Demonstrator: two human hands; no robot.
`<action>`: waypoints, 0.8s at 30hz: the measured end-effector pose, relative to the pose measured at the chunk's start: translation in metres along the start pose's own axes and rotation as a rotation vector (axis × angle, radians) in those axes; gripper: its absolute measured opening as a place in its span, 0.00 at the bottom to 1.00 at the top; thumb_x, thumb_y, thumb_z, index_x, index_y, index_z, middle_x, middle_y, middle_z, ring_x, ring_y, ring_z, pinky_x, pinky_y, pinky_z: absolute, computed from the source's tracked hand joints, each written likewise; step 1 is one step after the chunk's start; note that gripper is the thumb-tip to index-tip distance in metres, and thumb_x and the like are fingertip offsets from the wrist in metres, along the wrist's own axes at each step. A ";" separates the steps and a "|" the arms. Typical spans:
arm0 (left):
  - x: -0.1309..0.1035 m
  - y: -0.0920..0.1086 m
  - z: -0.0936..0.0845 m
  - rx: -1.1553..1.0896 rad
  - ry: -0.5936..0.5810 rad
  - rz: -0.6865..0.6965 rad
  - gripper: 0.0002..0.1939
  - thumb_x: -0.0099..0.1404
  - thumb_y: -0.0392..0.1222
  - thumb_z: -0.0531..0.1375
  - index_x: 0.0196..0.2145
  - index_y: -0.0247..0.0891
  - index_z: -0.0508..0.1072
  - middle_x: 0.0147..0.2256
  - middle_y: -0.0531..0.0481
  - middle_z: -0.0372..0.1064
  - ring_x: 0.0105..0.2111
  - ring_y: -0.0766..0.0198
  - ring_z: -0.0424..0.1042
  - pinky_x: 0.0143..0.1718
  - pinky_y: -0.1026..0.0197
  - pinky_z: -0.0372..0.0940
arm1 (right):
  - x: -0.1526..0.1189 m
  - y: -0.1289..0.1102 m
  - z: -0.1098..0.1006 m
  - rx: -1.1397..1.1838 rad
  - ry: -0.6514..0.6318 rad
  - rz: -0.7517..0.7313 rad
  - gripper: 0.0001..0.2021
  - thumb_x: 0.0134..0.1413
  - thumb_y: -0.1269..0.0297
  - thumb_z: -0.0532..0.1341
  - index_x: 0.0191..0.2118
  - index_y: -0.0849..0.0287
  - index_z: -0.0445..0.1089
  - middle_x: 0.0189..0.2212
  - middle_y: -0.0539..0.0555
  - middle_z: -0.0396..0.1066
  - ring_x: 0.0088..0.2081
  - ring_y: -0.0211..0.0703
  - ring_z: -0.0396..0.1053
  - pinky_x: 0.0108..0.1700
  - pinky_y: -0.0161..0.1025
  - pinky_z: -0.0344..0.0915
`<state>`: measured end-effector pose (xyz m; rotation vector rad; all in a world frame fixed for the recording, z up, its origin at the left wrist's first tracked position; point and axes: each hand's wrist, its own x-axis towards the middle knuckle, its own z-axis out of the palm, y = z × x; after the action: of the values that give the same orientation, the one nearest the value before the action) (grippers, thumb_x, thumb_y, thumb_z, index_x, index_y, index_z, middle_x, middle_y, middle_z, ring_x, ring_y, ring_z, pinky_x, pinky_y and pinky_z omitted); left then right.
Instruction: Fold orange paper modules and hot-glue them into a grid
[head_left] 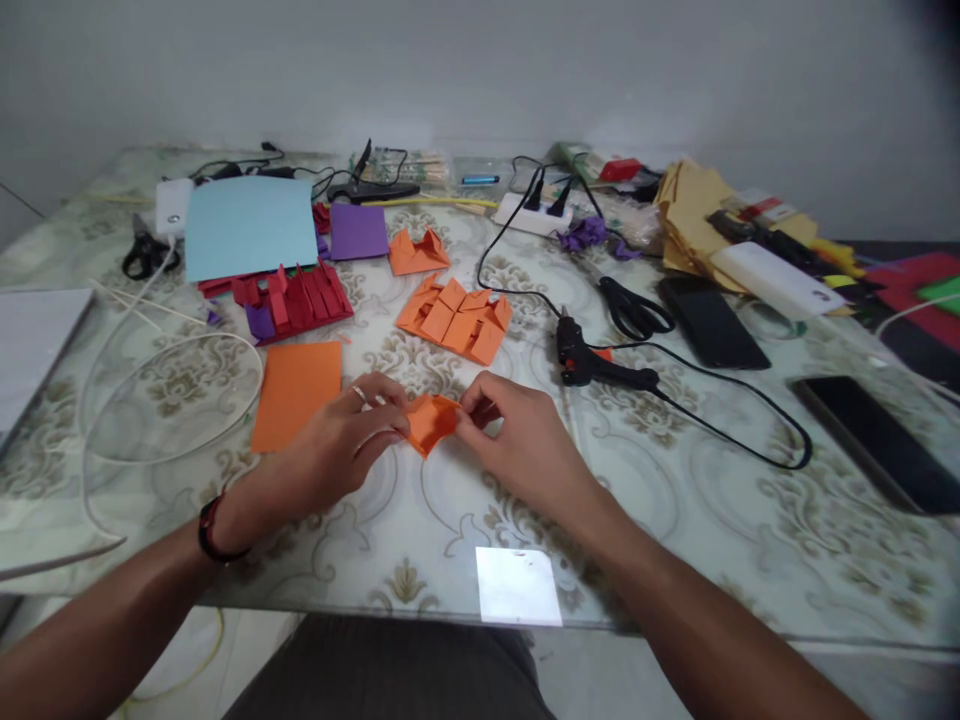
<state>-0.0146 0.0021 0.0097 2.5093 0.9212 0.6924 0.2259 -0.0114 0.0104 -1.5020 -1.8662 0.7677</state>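
Note:
Between my two hands is a small folded piece of orange paper (429,424), its creases standing up off the table. My left hand (352,430) pinches its left edge; a ring and a dark wristband show on that side. My right hand (506,425) grips the right edge between thumb and fingers. Just beyond them lies an orange folded-paper piece (456,318) made of several units, with a smaller orange folded piece (418,250) behind it. Flat orange paper (297,395) rests beside my left hand.
A black glue gun (600,365) with a looping cord lies right, near black-handled scissors (634,308) and two phones (712,322). Red folded paper (300,300), a light blue sheet (251,228) and purple paper (359,231) lie back left. A white cable (169,345) loops at left.

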 end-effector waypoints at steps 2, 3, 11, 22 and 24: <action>0.000 -0.004 0.001 -0.010 -0.012 -0.013 0.10 0.73 0.29 0.57 0.41 0.38 0.77 0.49 0.43 0.75 0.48 0.58 0.77 0.51 0.55 0.74 | 0.001 0.000 -0.001 -0.021 -0.022 0.019 0.08 0.54 0.73 0.63 0.29 0.55 0.65 0.25 0.48 0.72 0.28 0.40 0.69 0.33 0.38 0.63; -0.001 -0.005 0.002 -0.013 -0.012 -0.021 0.10 0.73 0.29 0.57 0.41 0.38 0.77 0.49 0.43 0.76 0.48 0.57 0.77 0.51 0.55 0.74 | 0.001 -0.001 -0.001 -0.023 -0.039 0.030 0.07 0.54 0.73 0.63 0.29 0.55 0.66 0.25 0.48 0.72 0.28 0.41 0.69 0.33 0.38 0.63; -0.001 -0.002 0.003 -0.033 -0.137 0.042 0.13 0.74 0.27 0.54 0.41 0.37 0.77 0.53 0.41 0.77 0.51 0.57 0.79 0.51 0.56 0.75 | -0.001 0.001 0.003 -0.070 -0.168 0.007 0.02 0.60 0.70 0.64 0.38 0.56 0.72 0.26 0.49 0.74 0.27 0.41 0.69 0.33 0.38 0.60; 0.002 0.002 0.001 0.114 -0.139 0.370 0.13 0.71 0.23 0.54 0.41 0.35 0.75 0.51 0.41 0.78 0.52 0.54 0.75 0.57 0.51 0.72 | 0.002 0.003 0.004 -0.135 -0.191 0.018 0.11 0.61 0.74 0.63 0.27 0.59 0.68 0.22 0.48 0.70 0.25 0.38 0.64 0.32 0.36 0.55; 0.000 0.002 0.002 0.147 -0.148 0.348 0.15 0.70 0.21 0.53 0.42 0.35 0.75 0.53 0.39 0.77 0.55 0.54 0.75 0.59 0.50 0.71 | 0.003 0.003 0.004 -0.119 -0.191 0.029 0.11 0.61 0.73 0.64 0.27 0.59 0.69 0.22 0.48 0.70 0.25 0.37 0.64 0.32 0.36 0.55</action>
<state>-0.0126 0.0005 0.0094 2.8428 0.5049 0.5451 0.2241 -0.0085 0.0054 -1.5793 -2.0667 0.8520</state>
